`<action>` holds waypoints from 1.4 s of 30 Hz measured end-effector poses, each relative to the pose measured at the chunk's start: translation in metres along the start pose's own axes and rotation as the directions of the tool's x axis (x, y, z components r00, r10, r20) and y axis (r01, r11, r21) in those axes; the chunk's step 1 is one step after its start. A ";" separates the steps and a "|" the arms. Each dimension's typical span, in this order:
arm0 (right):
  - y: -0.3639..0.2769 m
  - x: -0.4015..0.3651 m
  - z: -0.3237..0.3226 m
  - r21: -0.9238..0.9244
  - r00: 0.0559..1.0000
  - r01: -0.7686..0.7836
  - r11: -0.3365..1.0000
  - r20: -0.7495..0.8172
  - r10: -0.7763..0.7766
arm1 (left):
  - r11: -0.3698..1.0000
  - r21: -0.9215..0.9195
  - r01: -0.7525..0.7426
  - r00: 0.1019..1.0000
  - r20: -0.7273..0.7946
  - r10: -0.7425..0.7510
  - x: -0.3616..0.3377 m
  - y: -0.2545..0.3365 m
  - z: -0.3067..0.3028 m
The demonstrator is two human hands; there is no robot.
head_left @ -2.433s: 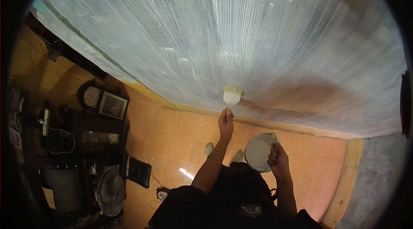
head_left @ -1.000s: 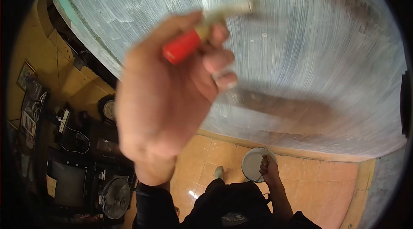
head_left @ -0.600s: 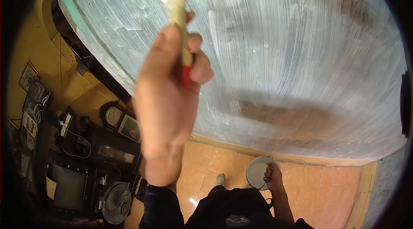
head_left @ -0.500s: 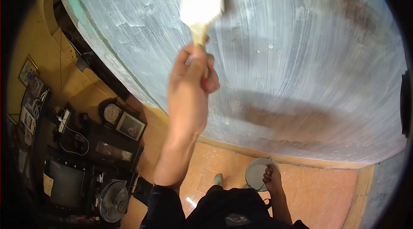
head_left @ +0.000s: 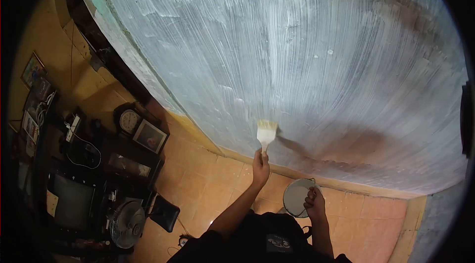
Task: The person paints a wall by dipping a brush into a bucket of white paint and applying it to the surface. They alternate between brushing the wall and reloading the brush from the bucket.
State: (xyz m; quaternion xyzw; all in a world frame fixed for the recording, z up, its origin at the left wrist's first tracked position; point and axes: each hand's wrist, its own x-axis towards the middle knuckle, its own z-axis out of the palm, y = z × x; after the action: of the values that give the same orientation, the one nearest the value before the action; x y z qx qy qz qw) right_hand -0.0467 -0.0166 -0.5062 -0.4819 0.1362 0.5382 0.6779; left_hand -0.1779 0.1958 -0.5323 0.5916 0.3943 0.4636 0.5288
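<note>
Holds paintbrush (head_left: 266, 135) in left hand (head_left: 261, 168), fingers wrapped around its handle, bristles pointing up at the lower part of the streaked wall (head_left: 222, 50); cannot tell whether touching. Grips bucket (head_left: 287, 195) by its thin handle in right hand (head_left: 314, 202), fingers curled fully round, over tiled floor (head_left: 198, 179). Finds to the left, well apart from both hands: fan (head_left: 127, 223), television (head_left: 72, 201), and clock (head_left: 129, 120) beside framed picture (head_left: 149, 136).

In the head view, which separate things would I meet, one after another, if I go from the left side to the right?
Television → fan → what looks like a black seat → brush → bucket.
</note>
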 end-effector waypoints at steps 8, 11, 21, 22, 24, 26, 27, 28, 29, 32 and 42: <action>0.002 0.005 -0.003 0.020 0.999 -0.037 0.999 0.030 0.036 | 0.942 0.227 0.248 0.962 0.055 -0.266 -0.019 -0.094 -0.023; 0.004 0.007 -0.008 0.027 0.999 -0.037 0.999 0.035 0.036 | 0.806 0.164 0.568 0.802 0.107 -0.587 -0.003 -0.050 -0.017; 0.006 0.013 -0.011 0.014 0.999 -0.045 0.999 0.011 0.045 | 0.630 -0.471 0.617 0.784 0.308 -0.538 0.052 0.179 -0.010; 0.007 0.013 -0.012 0.011 0.999 -0.050 0.999 0.006 0.050 | 0.599 -0.546 0.586 0.804 0.299 -0.514 0.052 0.210 -0.009; 0.008 0.014 -0.012 0.005 0.999 -0.054 0.999 -0.005 0.054 | 0.600 -0.590 0.540 0.839 0.322 -0.438 0.052 0.264 -0.009; 0.009 0.015 -0.013 -0.007 0.998 -0.056 0.998 -0.017 0.056 | 0.582 -0.665 0.467 0.884 0.361 -0.297 0.053 0.308 -0.010; 0.009 0.015 -0.013 -0.009 0.999 -0.050 0.999 -0.007 0.050 | 0.570 -0.694 0.441 0.896 0.381 -0.229 0.054 0.328 -0.010; 0.008 0.015 -0.014 -0.012 0.999 -0.044 0.999 0.002 0.044 | 0.579 -0.701 0.416 0.904 0.386 -0.183 0.054 0.351 -0.010; 0.008 0.016 -0.015 -0.015 0.999 -0.039 0.999 0.003 0.039 | 0.587 -0.709 0.391 0.911 0.389 -0.136 0.055 0.373 -0.010; 0.009 0.018 -0.013 -0.013 0.999 -0.024 1.000 0.029 0.024 | 0.608 -0.732 0.307 0.908 0.416 0.043 0.063 0.423 -0.015; 0.011 0.014 -0.011 -0.002 0.997 -0.068 0.998 0.032 0.068 | 0.710 -0.694 -0.115 0.913 0.209 0.351 0.095 0.432 0.004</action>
State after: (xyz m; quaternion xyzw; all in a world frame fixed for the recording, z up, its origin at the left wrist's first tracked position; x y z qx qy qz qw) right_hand -0.0467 -0.0175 -0.5271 -0.4685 0.1412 0.5687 0.6612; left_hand -0.1594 0.2299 -0.0917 0.4758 0.0296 0.5331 0.6989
